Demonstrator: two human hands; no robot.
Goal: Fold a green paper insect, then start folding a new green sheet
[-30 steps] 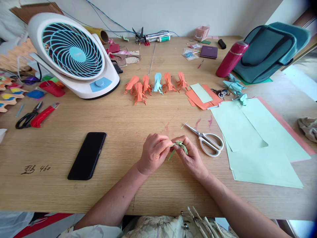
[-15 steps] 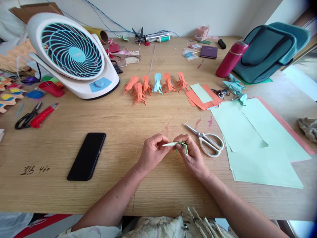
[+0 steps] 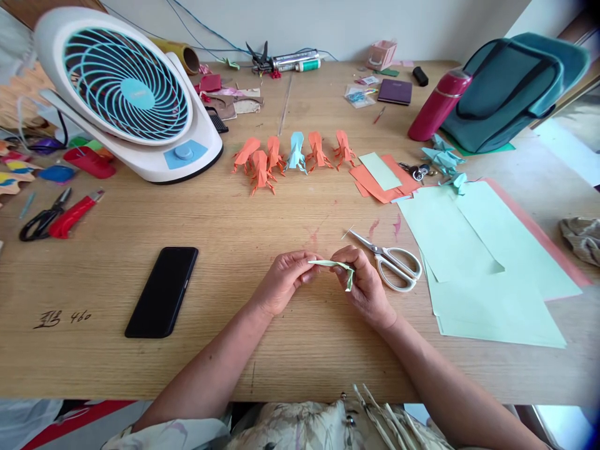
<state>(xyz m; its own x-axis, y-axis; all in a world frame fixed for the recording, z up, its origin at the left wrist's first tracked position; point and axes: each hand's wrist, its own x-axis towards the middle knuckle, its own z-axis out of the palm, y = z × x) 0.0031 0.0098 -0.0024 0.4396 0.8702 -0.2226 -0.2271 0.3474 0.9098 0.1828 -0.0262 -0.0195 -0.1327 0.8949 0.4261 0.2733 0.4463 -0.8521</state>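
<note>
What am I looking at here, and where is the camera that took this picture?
No machine here: a person works with two bare hands. The camera sits on the person's head and looks forward and down, so the arms come in from the bottom edge. The left hand and the right hand pinch a small folded green paper piece between them, over a wooden table. Beside the right hand lie white-handled scissors and light green sheets. A black phone lies to the left. Farther back stand a row of folded paper figures, a desk fan and a teal bag.
</note>
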